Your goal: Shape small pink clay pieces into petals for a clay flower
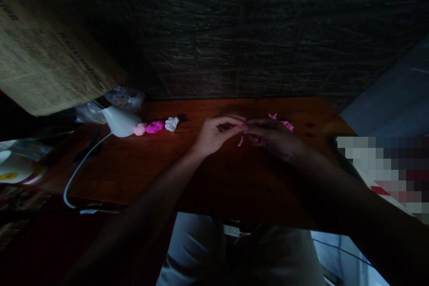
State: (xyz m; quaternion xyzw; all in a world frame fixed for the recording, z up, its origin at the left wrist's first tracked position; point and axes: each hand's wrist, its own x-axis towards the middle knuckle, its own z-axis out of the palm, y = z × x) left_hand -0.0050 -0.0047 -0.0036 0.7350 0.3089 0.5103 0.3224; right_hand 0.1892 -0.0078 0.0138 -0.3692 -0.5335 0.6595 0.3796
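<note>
My left hand (216, 134) and my right hand (273, 136) meet fingertip to fingertip over the wooden table (140, 165). Both are closed in a pinch around a small bit of pink modelling clay (241, 128), mostly covered by the fingers. Just below the fingertips is a thin pink clay strip (240, 141); whether it joins the pinched bit I cannot tell. Beyond my right hand lie a twisted pink clay piece (272, 116) and a crumpled pink piece (287, 126). Left of my hands sit a white lump (171, 124), a magenta lump (154, 127) and a pale pink lump (139, 129).
A white lamp-like object (120, 121) with a cable (75, 174) stands beside the lumps. Behind it are a clear plastic bag (125, 98) and a large printed brown paper (56, 58). A dark stone-patterned wall (214, 31) borders the table's far edge. Light is dim.
</note>
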